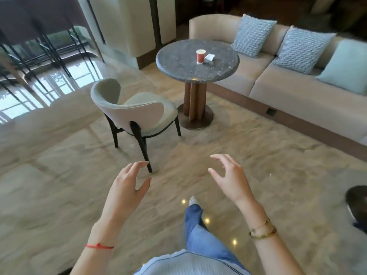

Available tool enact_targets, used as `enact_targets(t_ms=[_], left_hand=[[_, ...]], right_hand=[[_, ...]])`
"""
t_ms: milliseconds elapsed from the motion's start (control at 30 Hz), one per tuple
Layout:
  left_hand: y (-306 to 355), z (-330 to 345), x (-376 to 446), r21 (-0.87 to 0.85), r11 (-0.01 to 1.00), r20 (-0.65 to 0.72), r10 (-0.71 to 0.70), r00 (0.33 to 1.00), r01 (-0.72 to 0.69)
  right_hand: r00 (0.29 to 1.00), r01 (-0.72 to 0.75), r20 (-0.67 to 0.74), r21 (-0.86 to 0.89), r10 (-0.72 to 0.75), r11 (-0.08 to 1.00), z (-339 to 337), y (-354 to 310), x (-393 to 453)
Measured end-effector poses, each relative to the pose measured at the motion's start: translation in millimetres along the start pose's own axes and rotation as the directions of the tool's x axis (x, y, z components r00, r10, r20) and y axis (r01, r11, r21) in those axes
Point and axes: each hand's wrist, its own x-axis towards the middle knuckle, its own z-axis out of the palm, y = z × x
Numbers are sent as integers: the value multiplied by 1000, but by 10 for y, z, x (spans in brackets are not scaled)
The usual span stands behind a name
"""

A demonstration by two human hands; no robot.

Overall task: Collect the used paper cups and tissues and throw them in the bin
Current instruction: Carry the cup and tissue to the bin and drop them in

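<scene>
A red paper cup [200,55] stands upright on a round grey stone table [178,62] some distance ahead. A crumpled white tissue [209,57] lies just right of the cup, close to it. My left hand [128,185] and my right hand [231,178] hang in front of me over the floor, far short of the table. Both hands hold nothing, with fingers spread and slightly curled. No bin is clearly in view.
A pale upholstered chair [135,112] with dark legs stands between me and the table, to the left. A long beige sofa [288,92] with blue cushions runs behind and right of the table. A dark round object [357,203] sits at the right edge. Polished marble floor surrounds me.
</scene>
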Motion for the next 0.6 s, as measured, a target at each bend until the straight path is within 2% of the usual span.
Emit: enact_targets(t_ms=[333, 600], left_hand=[[598, 409, 2607, -78, 993, -2, 88, 996, -88], [703, 765, 4277, -72, 990, -4, 122, 993, -122]], right_hand=[[998, 3, -66, -54, -6, 999, -515, 618, 2291], [998, -39, -49, -62, 36, 997, -603, 1051, 3848]])
